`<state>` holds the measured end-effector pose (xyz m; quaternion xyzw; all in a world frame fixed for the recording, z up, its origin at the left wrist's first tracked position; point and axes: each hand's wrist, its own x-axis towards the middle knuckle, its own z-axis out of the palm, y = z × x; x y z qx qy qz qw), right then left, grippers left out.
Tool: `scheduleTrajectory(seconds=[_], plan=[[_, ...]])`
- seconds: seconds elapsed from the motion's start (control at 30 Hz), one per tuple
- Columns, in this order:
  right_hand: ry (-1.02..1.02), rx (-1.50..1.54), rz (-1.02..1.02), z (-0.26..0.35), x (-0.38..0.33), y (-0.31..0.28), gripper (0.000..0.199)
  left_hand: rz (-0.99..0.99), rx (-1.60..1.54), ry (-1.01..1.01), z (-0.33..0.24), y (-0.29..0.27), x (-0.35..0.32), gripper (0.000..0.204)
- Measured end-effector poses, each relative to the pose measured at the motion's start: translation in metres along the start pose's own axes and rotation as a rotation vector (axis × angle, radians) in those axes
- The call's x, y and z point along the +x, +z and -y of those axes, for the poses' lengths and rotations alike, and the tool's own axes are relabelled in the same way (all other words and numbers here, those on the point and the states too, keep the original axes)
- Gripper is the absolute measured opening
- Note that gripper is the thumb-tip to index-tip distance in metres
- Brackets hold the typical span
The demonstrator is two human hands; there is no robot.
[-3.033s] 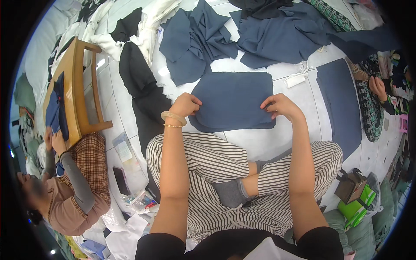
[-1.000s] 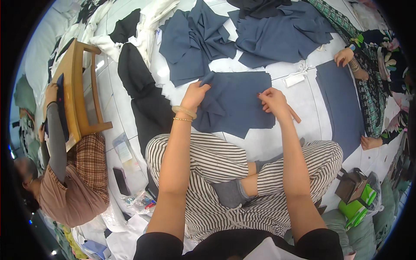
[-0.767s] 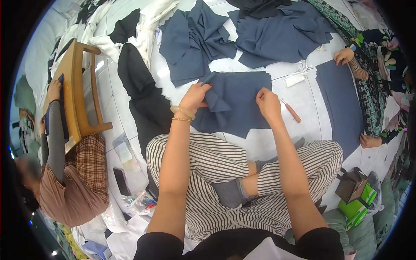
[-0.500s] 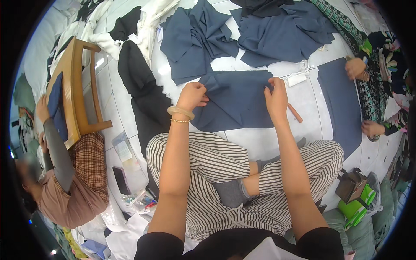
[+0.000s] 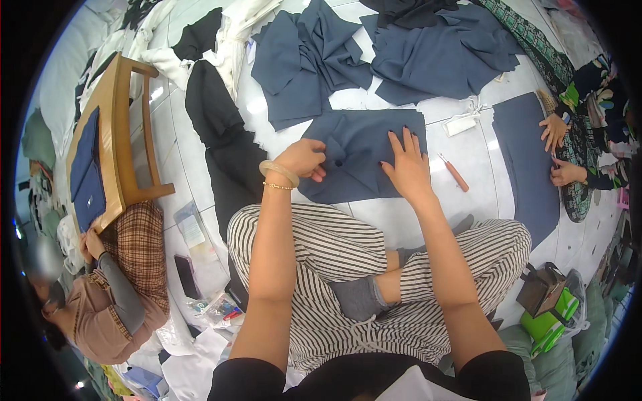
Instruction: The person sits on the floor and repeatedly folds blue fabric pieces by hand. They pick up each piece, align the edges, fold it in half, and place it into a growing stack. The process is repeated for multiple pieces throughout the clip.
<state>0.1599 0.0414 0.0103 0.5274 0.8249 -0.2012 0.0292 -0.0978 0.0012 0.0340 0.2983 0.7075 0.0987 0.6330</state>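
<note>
A dark blue cloth piece (image 5: 364, 184) lies on the tiled floor in front of my crossed legs. At its left side my left hand (image 5: 304, 159) is closed, its curled fingers gripping the cloth beside a raised fold. My right hand (image 5: 409, 170) rests flat on the cloth's right part, fingers spread, holding nothing. To the right of that hand lies a tool with a brown handle (image 5: 457, 177) and a thin metal tip. A small white block (image 5: 461, 124) with white cord sits beyond it.
Heaped blue cloth (image 5: 304, 60) and more blue cloth (image 5: 441, 63) lie ahead. Black cloth (image 5: 231, 167) stretches along my left, near a low wooden table (image 5: 120, 147) where a person handles navy cloth. At right, another person's hands touch a blue panel (image 5: 525, 154). A phone (image 5: 187, 277) lies lower left.
My right hand has come down flat onto the cloth, moving left. My left hand has shifted slightly right and down. Both other people have moved their hands.
</note>
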Motion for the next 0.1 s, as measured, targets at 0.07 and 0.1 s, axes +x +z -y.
scheduleTrajectory(seconds=[0.07,0.1], plan=[[0.01,0.013,0.036,0.0002,0.0012,-0.0024,0.073,-0.156,0.134,0.018,0.0026,-0.0042,-0.0075,0.051],[0.014,0.019,0.048,0.0011,0.0012,-0.0042,0.073,-0.157,0.135,0.013,0.0042,-0.0049,-0.0086,0.051]])
